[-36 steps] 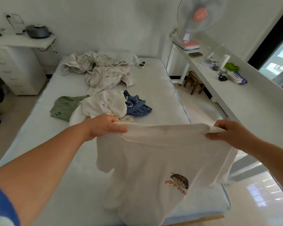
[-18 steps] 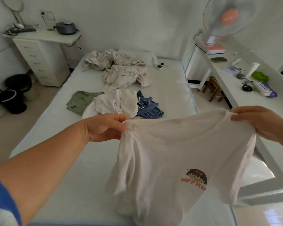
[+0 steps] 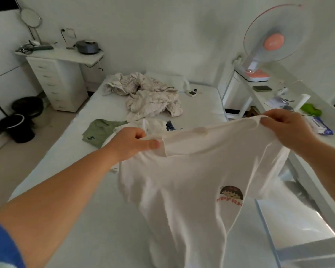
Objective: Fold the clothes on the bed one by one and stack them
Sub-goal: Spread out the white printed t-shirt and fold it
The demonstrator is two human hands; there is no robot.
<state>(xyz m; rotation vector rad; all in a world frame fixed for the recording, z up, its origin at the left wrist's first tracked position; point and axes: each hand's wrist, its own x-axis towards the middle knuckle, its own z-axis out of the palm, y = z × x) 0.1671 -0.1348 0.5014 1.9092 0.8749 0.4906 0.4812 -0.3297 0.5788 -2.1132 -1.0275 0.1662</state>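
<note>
Left hand (image 3: 131, 143): grip pinching one shoulder of the white T-shirt (image 3: 191, 180), thumb on top, fingers curled under the cloth.
Right hand (image 3: 287, 127): grip pinching the other shoulder, a little higher than the left.
White T-shirt: held up in the air over the near part of the bed (image 3: 75, 190), stretched between both hands, its body hanging down; a small printed picture with red letters shows low on its right side.
Bed: farther back lie a green garment (image 3: 101, 130), a white garment (image 3: 153, 124) partly hidden behind the left hand, a bit of blue cloth (image 3: 171, 125) just beside it, and a crumpled pale sheet (image 3: 145, 95) near the head end.
Right bench (image 3: 327, 117): a fan (image 3: 273, 41) with a pink hub, and small items too small to tell.
Left bench (image 3: 62, 54): a round mirror (image 3: 30, 17) and a dark pot (image 3: 87, 47), above a white chest of drawers (image 3: 54, 84).
</note>
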